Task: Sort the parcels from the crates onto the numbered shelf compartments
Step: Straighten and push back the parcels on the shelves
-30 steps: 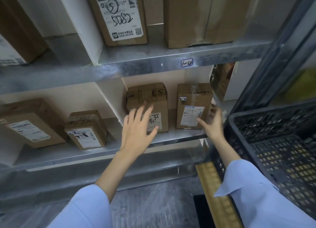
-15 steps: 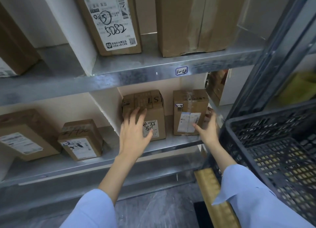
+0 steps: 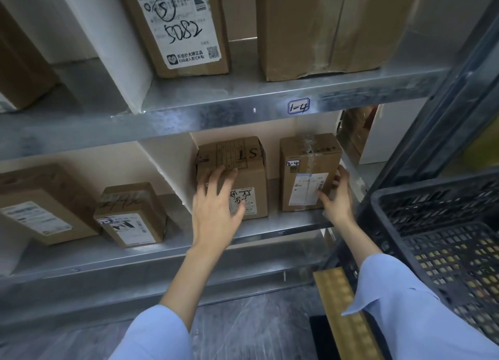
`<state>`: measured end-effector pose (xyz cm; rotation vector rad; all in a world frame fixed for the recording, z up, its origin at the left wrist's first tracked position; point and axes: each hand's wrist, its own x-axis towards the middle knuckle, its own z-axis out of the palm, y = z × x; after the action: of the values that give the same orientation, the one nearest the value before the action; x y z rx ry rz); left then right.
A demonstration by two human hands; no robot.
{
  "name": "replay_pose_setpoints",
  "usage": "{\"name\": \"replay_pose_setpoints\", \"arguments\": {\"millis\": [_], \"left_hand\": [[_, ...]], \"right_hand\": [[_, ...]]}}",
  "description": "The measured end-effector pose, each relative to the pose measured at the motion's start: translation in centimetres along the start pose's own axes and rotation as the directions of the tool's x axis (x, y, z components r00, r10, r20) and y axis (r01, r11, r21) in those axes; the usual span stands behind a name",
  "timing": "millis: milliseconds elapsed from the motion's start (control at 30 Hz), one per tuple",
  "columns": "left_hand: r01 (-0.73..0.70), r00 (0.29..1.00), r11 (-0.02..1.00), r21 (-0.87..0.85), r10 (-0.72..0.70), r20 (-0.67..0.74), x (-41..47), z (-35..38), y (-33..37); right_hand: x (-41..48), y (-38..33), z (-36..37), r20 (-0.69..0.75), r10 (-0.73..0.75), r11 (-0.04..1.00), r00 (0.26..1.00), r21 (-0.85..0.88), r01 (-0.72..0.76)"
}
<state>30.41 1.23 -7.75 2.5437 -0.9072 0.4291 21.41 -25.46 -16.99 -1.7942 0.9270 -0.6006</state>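
From the head camera, a galvanised metal shelf unit [image 3: 216, 111] fills the view, its steel boards dull and scuffed, with white dividers splitting each level into compartments against a cream back wall. A small handwritten tag reading 1-4 [image 3: 298, 106] sticks to the front edge of the upper board. In the compartment beneath it two cardboard parcels stand side by side, slightly apart: the left parcel [image 3: 251, 176], marked "ST" on top, and the right parcel [image 3: 305, 170], which bears a 2-4 sticker. The left hand [image 3: 216, 211] lies flat against the front of the left parcel with fingers spread, not closed around it. The right hand [image 3: 337, 200] cups the lower right corner of the right parcel, thumb on the front and fingers round the side, loosely gripping. One compartment to the left sit two more boxes [image 3: 129, 216]. Above, a box scrawled 5082 [image 3: 178, 27] stands upright. A dark perforated plastic crate [image 3: 442, 241] sits at right, over a grey marbled floor [image 3: 243, 327].
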Motion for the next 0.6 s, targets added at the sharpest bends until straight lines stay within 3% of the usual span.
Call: {"name": "replay_pose_setpoints", "arguments": {"millis": [300,500,600], "left_hand": [[-0.011,1.000,1.000,0.025,0.011,-0.005,-0.2,0.2,-0.2],[-0.068,0.991,0.989,0.128,0.052,0.124,0.5,-1.6,-0.6],[-0.132,0.983,0.976,0.174,0.106,0.151,0.6,-3.1,-0.5]], "right_hand": [[-1.1,-0.8,0.0,-0.043,0.006,1.000,0.999,-0.015,-0.006],[-3.4,-3.8,-1.6,-0.029,-0.074,0.954,0.997,-0.294,0.062],[-4.7,-5.9,-3.1,-0.060,-0.130,0.933,0.990,-0.347,0.101]]}}
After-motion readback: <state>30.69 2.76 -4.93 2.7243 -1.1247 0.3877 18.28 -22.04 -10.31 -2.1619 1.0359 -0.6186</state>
